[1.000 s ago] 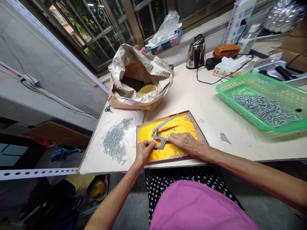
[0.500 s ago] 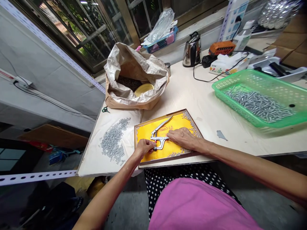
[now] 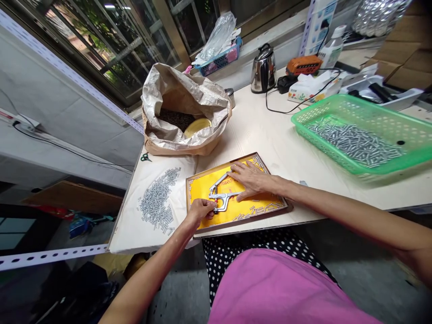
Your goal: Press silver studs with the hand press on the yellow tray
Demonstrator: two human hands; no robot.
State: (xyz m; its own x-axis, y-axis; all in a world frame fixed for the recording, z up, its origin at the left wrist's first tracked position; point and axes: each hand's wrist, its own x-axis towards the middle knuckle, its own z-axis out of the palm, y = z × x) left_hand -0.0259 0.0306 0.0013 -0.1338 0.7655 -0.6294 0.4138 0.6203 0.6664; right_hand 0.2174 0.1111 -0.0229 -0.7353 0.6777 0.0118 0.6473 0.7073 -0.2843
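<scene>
Silver hand press pliers [image 3: 222,201] with a spring and a dark tip lie on the yellow sheet in a shallow tray [image 3: 216,169]. My right hand [image 3: 251,181] spans both handles, fingers over the upper lever and thumb at the lower one. At the jaw end, my left hand [image 3: 200,211] is closed in a pinch; whatever is between its fingertips is too small to make out. Small metal pins [image 3: 259,209] lie along the tray's edges. Left of the tray, a pile of similar pins [image 3: 157,202] rests on white cloth.
A paper sack [image 3: 187,144] of dark pieces with a yellow dish [image 3: 197,127] stands behind the tray. To the right is a green basket [image 3: 337,157] of metal pins. Farther back are a kettle [image 3: 263,72] and a tissue box [image 3: 300,92]. Scissors [image 3: 146,157] lie at left.
My right hand has moved up from the lower handle and spread across both handles, covering the end of the upper lever. My left hand stays at the jaw. The view has shifted slightly.
</scene>
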